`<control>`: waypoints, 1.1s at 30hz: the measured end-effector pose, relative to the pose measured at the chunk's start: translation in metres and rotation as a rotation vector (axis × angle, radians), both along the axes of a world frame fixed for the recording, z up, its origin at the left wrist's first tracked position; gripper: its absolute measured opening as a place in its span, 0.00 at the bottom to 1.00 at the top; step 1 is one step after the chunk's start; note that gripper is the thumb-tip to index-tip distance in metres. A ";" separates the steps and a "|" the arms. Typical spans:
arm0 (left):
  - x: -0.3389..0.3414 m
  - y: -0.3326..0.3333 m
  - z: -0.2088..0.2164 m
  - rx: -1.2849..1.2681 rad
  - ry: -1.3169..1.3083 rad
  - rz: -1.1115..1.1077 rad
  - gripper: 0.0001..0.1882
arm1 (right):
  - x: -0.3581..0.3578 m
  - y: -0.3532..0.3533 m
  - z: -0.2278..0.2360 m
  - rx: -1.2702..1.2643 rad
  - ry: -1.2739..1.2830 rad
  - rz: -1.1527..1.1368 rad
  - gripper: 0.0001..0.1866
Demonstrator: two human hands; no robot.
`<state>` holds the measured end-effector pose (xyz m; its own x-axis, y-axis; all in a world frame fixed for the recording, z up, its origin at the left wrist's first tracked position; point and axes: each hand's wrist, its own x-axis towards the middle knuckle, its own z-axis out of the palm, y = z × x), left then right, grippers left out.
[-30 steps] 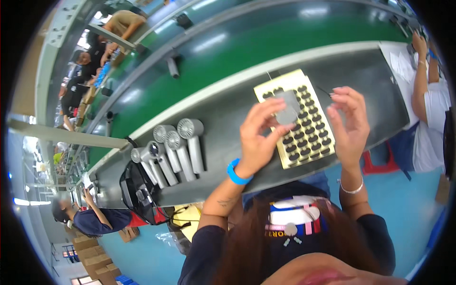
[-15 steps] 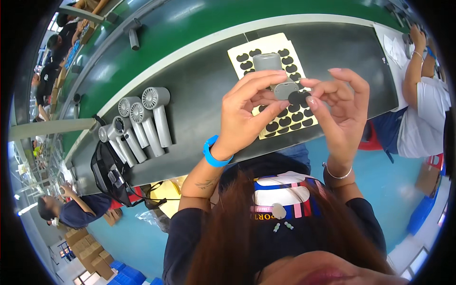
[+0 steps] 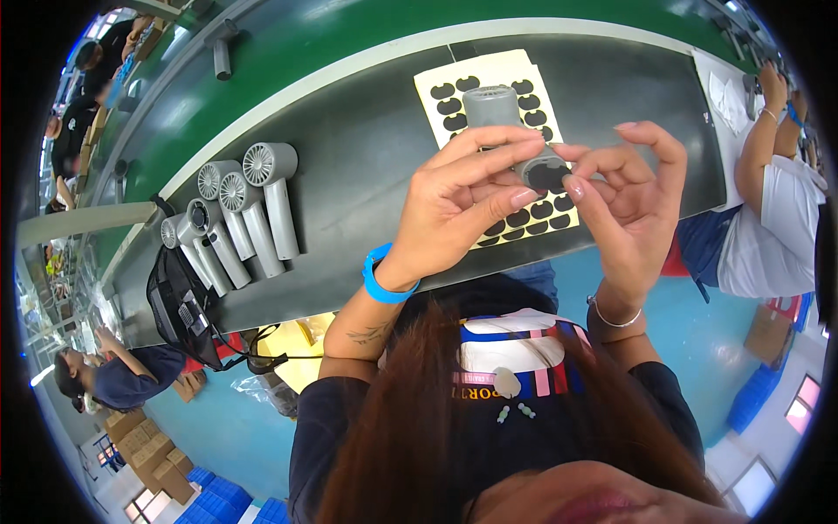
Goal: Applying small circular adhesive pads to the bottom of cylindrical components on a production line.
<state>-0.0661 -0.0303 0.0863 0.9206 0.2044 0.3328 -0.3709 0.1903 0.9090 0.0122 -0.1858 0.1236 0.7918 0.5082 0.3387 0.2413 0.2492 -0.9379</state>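
Observation:
My left hand [image 3: 449, 196] is wrapped round the handle of a grey handheld fan [image 3: 491, 108], whose round head points away from me. The handle's end faces my right hand. A black rounded sticker [image 3: 547, 174] lies against that end face, covering most of it. Thumb and index finger of my right hand [image 3: 630, 205] pinch the sticker's right edge, with the other fingers bent. Beneath both hands lies a pale yellow sheet [image 3: 478, 68] bearing rows of the same black stickers; my hands and the fan hide its middle.
Several grey handheld fans [image 3: 281, 218] lie side by side on the dark bench, left of me. A black bag [image 3: 177, 307] sits at the bench's near left edge. A green conveyor surface [image 3: 349, 57] runs beyond. At the right, a person in white [image 3: 786, 210] works near white sheets.
The sticker, held apart beside the handle's end before, now lies against that end face. My right fingers moved slightly left with it. The whole view has shifted a little.

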 end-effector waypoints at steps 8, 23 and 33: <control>0.001 0.000 0.001 0.009 0.025 0.022 0.17 | 0.001 0.000 0.005 -0.029 0.029 0.002 0.28; 0.000 -0.001 0.003 -0.033 0.041 -0.003 0.16 | -0.001 0.000 0.010 -0.083 0.029 -0.006 0.29; 0.000 -0.002 0.003 -0.071 0.031 -0.017 0.15 | -0.002 -0.001 0.010 -0.106 0.018 -0.019 0.28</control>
